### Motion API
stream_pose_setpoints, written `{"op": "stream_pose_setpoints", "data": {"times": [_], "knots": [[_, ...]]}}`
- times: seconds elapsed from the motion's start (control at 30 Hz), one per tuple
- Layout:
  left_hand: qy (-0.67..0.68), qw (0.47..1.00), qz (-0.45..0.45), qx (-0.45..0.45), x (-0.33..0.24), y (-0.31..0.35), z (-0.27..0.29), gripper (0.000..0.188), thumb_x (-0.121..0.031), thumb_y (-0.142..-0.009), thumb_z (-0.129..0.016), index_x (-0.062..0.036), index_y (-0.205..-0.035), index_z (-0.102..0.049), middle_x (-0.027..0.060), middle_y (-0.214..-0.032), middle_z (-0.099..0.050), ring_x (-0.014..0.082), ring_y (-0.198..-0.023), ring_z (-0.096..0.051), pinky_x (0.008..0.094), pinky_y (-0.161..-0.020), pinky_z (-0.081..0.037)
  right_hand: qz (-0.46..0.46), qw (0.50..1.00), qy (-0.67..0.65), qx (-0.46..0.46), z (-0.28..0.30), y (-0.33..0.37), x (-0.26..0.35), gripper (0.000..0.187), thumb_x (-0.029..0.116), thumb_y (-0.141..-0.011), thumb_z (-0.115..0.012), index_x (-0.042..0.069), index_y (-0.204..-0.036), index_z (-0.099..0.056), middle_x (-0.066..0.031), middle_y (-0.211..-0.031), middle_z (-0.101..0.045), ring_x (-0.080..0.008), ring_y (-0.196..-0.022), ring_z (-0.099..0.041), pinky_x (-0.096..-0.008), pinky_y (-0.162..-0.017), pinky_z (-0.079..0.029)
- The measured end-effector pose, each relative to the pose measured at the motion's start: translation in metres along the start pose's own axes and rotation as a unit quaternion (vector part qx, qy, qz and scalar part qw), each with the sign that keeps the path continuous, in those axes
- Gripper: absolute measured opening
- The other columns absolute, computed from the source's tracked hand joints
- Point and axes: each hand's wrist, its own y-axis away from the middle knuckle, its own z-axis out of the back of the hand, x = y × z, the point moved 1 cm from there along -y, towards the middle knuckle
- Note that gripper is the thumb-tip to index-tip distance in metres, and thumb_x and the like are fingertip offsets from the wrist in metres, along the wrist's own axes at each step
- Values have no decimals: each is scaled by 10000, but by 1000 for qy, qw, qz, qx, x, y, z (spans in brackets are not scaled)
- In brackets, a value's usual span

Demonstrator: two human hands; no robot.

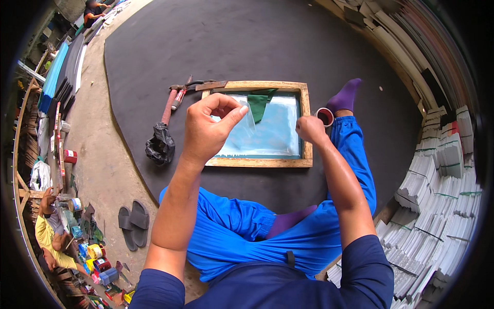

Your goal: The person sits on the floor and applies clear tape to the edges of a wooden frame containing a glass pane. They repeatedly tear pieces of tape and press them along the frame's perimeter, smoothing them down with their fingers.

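A wooden-framed screen lies flat on a dark mat before me, with a pale blue-white panel inside the frame. My left hand is raised over its left part, thumb and forefinger pinched on a clear strip of tape that hangs down. A dark green scrap rests on the panel near the far edge. My right hand is closed at the frame's right side; what its fingers hold, if anything, is hidden. Close beside that hand is a roll of tape with a pale, reddish rim, near my right foot.
Left of the frame lie a hammer, a red-handled screwdriver, a wooden-handled blade and a black plastic bag. Slippers sit on the floor. Bundled white stacks line the right. Other people sit at the left.
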Motion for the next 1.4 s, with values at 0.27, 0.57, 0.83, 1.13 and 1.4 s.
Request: {"op": "stream_pose_setpoints", "data": {"times": [0.27, 0.57, 0.83, 1.13, 1.4], "knots": [[26, 1000, -6, 9, 3, 2, -8, 122, -119, -885, -814, -13, -880, -755, 17, -770, -728, 68, -689, -639, 234, -654, -506, 95, 983, 157, 20, -39, 41, 10, 111, 128, -770, -691, 89, -702, -770, -146, -763, -750, -306, -744, -761, -421, -654, -597], [34, 999, 8, 14, 4, 4, -6, 121, -111, -887, -811, -5, -880, -751, 22, -777, -730, 69, -698, -646, 238, -659, -511, 95, 983, 150, 37, -50, 32, 12, 144, 113, -824, -654, 89, -770, -785, -144, -785, -757, -293, -750, -768, -429, -635, -593], [47, 999, 8, 21, -1, 4, -6, 117, -110, -891, -809, -9, -883, -750, 22, -782, -734, 63, -698, -645, 239, -664, -514, -236, 968, 48, -67, 17, 52, -53, 189, 118, -974, -498, 4, -1042, -633, -236, -993, -736, -404, -877, -748, -510, -736, -610], [40, 996, -11, 78, -23, -3, -22, 116, -107, -898, -816, -13, -915, -750, 25, -817, -748, 79, -754, -677, 240, -732, -529, 6, 865, -501, -15, 58, 40, 21, 413, 246, -1006, -655, 51, -1370, -646, -157, -1384, -651, -273, -1320, -584, -414, -1108, -459], [63, 989, -15, 132, -54, -5, -4, 121, -95, -902, -801, 12, -930, -752, 46, -826, -746, 83, -759, -672, 242, -713, -539, 257, 645, -717, 62, 138, 30, 137, 493, 461, -1001, -655, 9, -1199, -677, -88, -1115, -697, -201, -1138, -608, -381, -1029, -444]]}}
